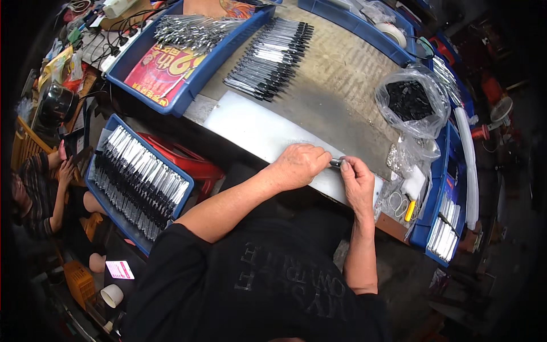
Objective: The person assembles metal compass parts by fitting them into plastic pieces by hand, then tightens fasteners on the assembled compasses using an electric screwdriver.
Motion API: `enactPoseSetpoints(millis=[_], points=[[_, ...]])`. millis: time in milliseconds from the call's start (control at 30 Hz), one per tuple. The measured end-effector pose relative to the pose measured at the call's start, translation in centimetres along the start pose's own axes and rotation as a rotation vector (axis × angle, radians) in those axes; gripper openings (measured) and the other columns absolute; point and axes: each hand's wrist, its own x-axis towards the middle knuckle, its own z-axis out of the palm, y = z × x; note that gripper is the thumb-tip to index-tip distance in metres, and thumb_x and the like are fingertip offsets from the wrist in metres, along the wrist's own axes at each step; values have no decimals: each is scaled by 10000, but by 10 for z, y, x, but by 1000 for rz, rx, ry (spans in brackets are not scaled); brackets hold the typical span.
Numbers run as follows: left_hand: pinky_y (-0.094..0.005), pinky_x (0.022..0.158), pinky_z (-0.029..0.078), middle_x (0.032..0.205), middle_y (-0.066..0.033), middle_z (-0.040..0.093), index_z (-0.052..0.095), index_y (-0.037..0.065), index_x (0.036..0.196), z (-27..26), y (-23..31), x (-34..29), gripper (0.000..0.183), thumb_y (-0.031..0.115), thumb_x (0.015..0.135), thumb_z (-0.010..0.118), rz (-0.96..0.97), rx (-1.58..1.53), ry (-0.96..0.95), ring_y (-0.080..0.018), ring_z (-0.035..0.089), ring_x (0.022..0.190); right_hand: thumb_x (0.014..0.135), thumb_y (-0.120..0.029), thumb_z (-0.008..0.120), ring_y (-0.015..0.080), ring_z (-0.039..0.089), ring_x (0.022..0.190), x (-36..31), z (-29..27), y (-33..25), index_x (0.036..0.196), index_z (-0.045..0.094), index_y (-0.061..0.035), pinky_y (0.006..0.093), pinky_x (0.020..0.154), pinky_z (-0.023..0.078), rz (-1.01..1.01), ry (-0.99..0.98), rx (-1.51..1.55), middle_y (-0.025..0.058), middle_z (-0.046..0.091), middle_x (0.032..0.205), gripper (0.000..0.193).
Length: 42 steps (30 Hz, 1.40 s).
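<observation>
Both my hands meet over the right part of a white board [245, 119] at the bench's near edge. My left hand [301, 165] is closed, back of the hand up, around one end of a slim silver-and-black pen [336, 163]. My right hand [359, 185] pinches the pen's other end between thumb and fingers. Only a short length of it shows between the hands; the rest is hidden. Beyond the board lies a row of silver-and-black pens [268, 60], side by side on the bench.
A blue tray [191, 94] of loose silver pen parts stands far left; another blue tray [185, 205] full of pens sits lower left. At right are a bag of black pieces [407, 100], scissors [397, 202], a yellow-handled tool [410, 211] and blue bins [436, 188]. Another person [43, 188] sits left.
</observation>
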Motion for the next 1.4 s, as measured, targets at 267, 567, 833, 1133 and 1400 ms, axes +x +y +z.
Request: enactPoseSetpoints(millis=[267,567,833,1133,1400], points=[[-347,511,434,608,-67,495,515,53,813,-45,-28,-15,126,92,727,597,-36,144,41,-236,549,585,848,-204,582,118,509,667,0,-1,8,904,598,27,248,614,416,-32,30,42,69,579,734,238],[-367,551,457,696,-101,569,516,43,935,-76,-59,-20,259,60,709,640,-196,295,33,-283,582,645,819,-172,601,164,511,633,-3,4,7,871,608,9,278,591,418,-140,122,-85,89,580,719,189],[-369,547,446,666,-77,519,524,76,889,-63,-58,9,207,83,717,639,-120,320,-27,-251,558,648,803,-152,598,234,522,627,-2,7,2,822,604,-10,327,602,421,-196,148,-140,97,573,672,143],[-376,583,436,674,-83,497,531,61,831,-36,-61,41,126,131,755,603,-78,290,-81,-261,532,675,784,-128,593,263,540,640,-1,4,1,809,599,-14,343,634,422,-200,135,-163,105,577,678,117],[-384,647,436,733,-95,497,535,49,803,-12,-72,51,80,100,754,573,-77,336,-147,-280,514,746,785,-122,580,285,571,703,0,2,2,799,595,-10,355,680,431,-235,120,-171,118,605,727,114]])
